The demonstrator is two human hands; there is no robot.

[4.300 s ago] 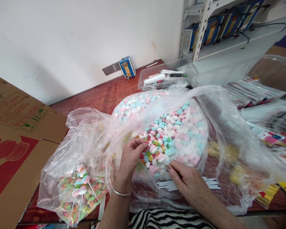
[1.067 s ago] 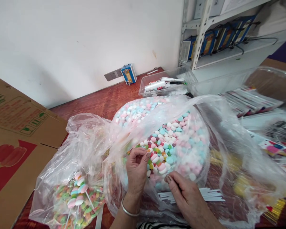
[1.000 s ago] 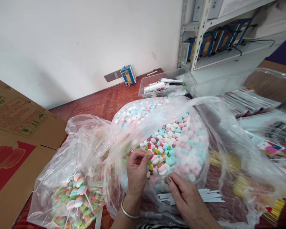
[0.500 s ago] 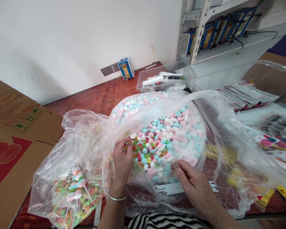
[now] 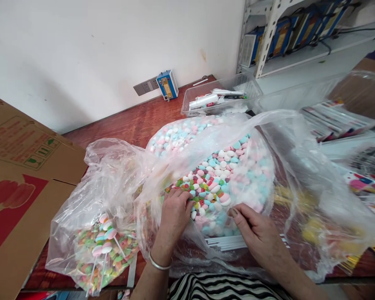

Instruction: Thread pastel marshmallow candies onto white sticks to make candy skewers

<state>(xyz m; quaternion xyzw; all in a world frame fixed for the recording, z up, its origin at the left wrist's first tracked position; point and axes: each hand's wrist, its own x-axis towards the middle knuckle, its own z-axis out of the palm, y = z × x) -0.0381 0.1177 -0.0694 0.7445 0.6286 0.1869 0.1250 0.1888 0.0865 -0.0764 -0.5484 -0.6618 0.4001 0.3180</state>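
A skewer of striped marshmallows and gummy rings (image 5: 225, 200) extends up and left from the pinched thumb and fingers of my right hand (image 5: 258, 231); its stick is hardly visible. My left hand (image 5: 176, 210) reaches into the small gummy rings (image 5: 184, 183), fingers bent down and their tips hidden. Around them lie pink, white and blue marshmallow candies (image 5: 223, 164) in a large clear plastic bag (image 5: 200, 146). White sticks (image 5: 228, 242) lie below, between my hands. To the left, finished-looking candy skewers (image 5: 104, 237) rest on a clear bag of gummy rings (image 5: 121, 254).
A cardboard box (image 5: 28, 166) stands at left. Behind the bag are a clear plastic bin (image 5: 187, 108) with tubes and pens, and a blue device (image 5: 168, 85) by the wall socket. Printed packaging (image 5: 340, 121) and yellow wrapped items (image 5: 315, 225) lie at right. Metal shelving (image 5: 265, 46) stands behind.
My left hand has moved right and down into the gummy rings, fingers curling lower. My right hand keeps its pinch in nearly the same place. The whole view has shifted slightly.
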